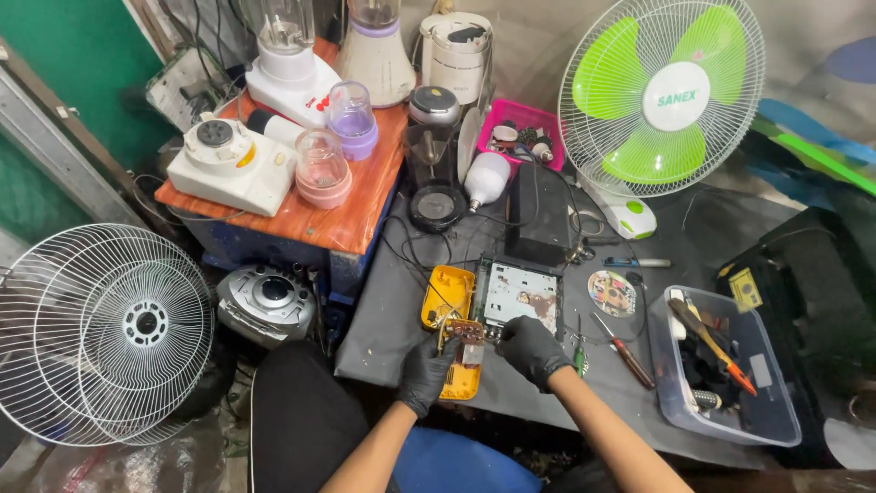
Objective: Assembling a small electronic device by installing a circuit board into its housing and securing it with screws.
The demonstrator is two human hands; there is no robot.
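Both my hands wear black gloves and meet over a small brown circuit board [466, 330] with wires. My left hand [425, 372] grips the board's near left side. My right hand [532, 348] pinches its right end. The board hangs just above an opened yellow plastic casing [448, 295] lying on the grey work surface [392, 310]. Right behind the board sits an open disc-player chassis [517, 293] with a white metal top.
Screwdrivers [623, 351] and a disc [611, 293] lie to the right, beside a clear tub of tools [741, 402]. A green-bladed fan [662, 91] stands at the back. Blender bases crowd a wooden shelf [356, 210] at left. White fan grilles [105, 333] lean at far left.
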